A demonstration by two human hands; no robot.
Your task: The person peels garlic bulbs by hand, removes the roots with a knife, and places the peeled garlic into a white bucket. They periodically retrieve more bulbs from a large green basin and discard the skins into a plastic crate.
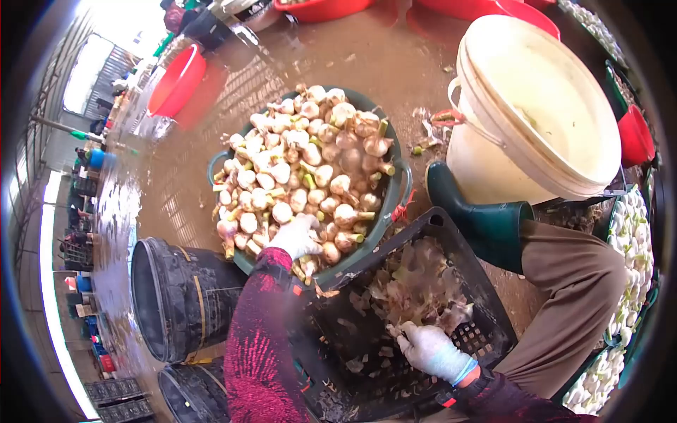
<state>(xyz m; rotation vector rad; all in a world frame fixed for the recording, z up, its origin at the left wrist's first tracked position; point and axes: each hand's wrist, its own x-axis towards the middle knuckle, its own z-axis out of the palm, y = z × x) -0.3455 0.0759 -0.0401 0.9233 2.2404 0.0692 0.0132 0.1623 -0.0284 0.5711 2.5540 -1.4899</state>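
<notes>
A green basin (402, 185) is heaped with garlic bulbs (282, 173) with cut stems. My left hand (296, 238), in a white glove, reaches into its near side and touches the bulbs; its fingertips blend with them. My right hand (431, 350), also gloved, hangs over a black crate (493, 299), its fingers pinched together. Whatever lies between those fingers is too small to make out. Loose garlic skins and peelings (423, 282) lie in the crate just beyond the right hand.
A large cream bucket (471, 151) stands at the upper right beside a green boot (472, 211). Black buckets (190, 299) are at the lower left. Red tubs (176, 81) sit farther off on the wet floor. White garlic (630, 254) fills containers along the right edge.
</notes>
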